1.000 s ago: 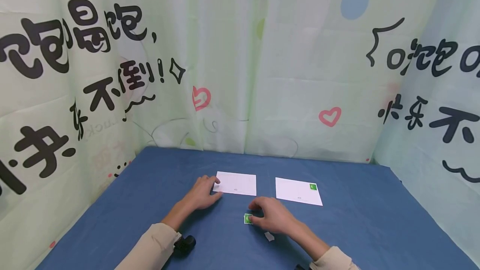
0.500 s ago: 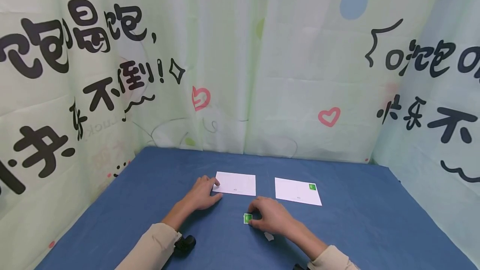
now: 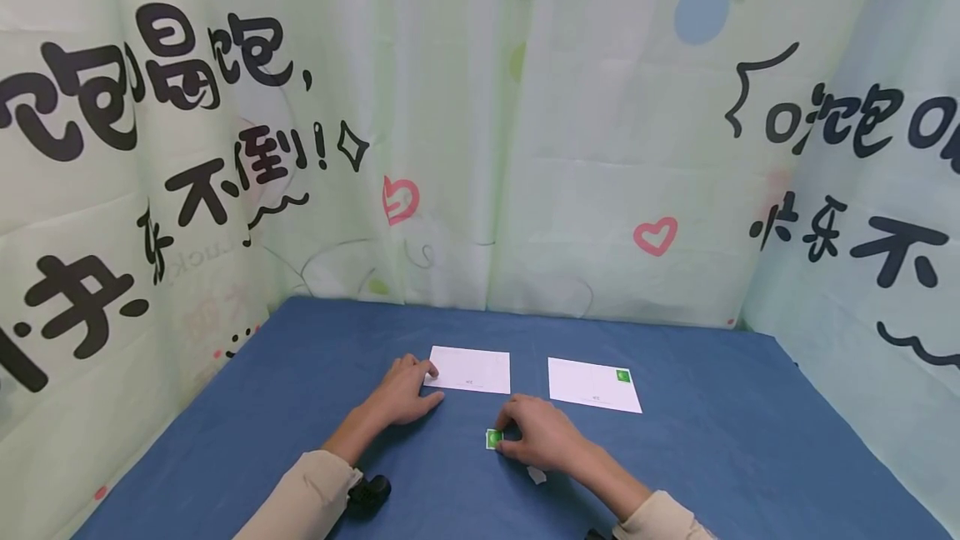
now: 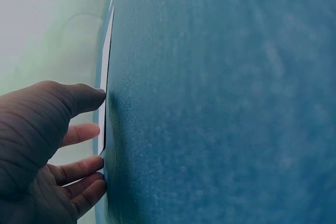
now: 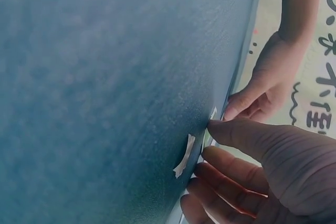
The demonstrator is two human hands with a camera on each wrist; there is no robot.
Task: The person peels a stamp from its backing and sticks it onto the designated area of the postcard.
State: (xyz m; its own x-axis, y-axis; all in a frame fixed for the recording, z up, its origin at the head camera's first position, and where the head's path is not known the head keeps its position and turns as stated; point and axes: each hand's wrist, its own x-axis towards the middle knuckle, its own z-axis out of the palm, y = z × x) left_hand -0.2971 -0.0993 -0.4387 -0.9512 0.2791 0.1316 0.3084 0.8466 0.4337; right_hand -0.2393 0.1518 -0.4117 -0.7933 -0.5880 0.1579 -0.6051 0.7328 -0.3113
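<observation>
The left hand (image 4: 31, 137) has its fingers (image 4: 77, 169) at a white card (image 4: 107, 48), seen nearly edge-on, lying on blue cloth (image 4: 220, 103).

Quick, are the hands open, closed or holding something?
Left hand: open, at the left white card.
Right hand: at the loose green stamp; grip cannot be told.

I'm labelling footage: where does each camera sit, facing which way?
Head: worn on the head, facing forward and down at two white cards; left hand, right hand and sleeves show.
Left wrist: worn there, facing along the blue tablecloth; mostly left hand, some right.
Right wrist: worn there, facing along the tablecloth past a paper scrap; both hands show.
Head and right wrist share the scrap.
</observation>
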